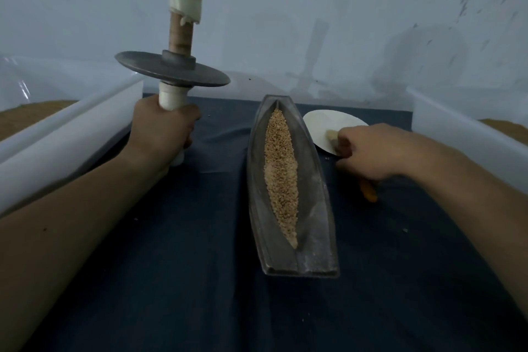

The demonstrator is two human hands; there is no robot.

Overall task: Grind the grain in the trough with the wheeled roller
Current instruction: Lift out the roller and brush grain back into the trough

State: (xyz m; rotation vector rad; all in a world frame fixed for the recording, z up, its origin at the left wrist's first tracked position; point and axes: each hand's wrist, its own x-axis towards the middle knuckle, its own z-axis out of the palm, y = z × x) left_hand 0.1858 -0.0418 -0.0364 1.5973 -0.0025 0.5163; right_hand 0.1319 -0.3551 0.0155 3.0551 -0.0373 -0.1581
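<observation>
A long boat-shaped metal trough point(314, 226) lies on the dark cloth, its groove filled with tan grain point(281, 171). The wheeled roller point(173, 68), a grey metal disc on a wrapped axle, stands upright to the left of the trough. My left hand point(163, 131) grips its lower white handle. My right hand point(368, 151) is to the right of the trough, fingers curled round a small brush with an orange handle point(368, 190), its pale tip resting on a white plate point(328, 128).
White plastic bins stand at the left point(65, 140) and right point(468, 131), each with brownish material behind. A dark blue cloth point(183, 280) covers the table. A pale wall rises behind.
</observation>
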